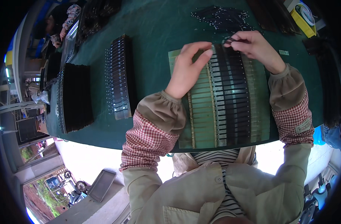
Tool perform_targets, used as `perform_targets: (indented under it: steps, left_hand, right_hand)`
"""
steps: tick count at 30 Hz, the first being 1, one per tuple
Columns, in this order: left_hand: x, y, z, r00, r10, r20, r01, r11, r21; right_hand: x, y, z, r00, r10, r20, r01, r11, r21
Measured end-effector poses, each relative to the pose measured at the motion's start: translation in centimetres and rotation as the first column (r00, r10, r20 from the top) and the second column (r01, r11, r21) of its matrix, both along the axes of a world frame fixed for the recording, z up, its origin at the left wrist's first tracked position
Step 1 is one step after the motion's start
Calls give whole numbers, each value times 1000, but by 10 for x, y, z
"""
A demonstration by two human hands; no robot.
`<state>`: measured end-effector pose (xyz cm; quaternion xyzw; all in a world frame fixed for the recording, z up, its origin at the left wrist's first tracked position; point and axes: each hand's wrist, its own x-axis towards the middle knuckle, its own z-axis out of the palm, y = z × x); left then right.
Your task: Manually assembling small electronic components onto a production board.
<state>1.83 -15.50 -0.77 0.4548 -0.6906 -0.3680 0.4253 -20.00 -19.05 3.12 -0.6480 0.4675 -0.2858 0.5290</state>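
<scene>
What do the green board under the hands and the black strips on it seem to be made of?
Green board: probably painted wood or plastic; matte, ribbed with pale slats. Black strips: likely plastic, with faint sheen and pale, possibly metal ends. Right hand pinches one; left hand rests on the board.

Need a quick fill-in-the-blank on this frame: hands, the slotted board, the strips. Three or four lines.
1. The left hand presses on the pale green slotted board lying on the dark ____ table.
2. The right hand pinches a thin black strip at the board's ____ end.
3. The row of black strips loaded in the board sits nearer the ____ hand.

Missing words: green; far; right
</scene>
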Motion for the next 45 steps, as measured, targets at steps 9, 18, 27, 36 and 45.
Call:
perform_targets:
  steps: [9, 18, 27, 36, 45]
  left_hand:
    - [0, -5, -2, 999, 32, -37, -25, 983, 183]
    - [5, 3, -10, 960, 129, 249, -42, 944, -328]
    - [-3, 8, -8, 863, 154, 482, 81, 899, -431]
    - [7, 4, -3, 956, 89, 278, 21, 928, -371]
    - [58, 149, 24, 912, 408, 33, -388, 888, -246]
  right_hand:
    - [-1, -9, -6, 996, 69, -55, -68, 997, 33]
    - [0, -22, -38, 997, 45, -70, -57, 980, -189]
    - [12, -14, -39, 977, -34, -212, -42, 938, -345]
    - [-46, -36, -20, 990, -81, -117, 29, 920, -390]
    - [-34, -24, -40, 928, -217, -303, -51, 731, -680]
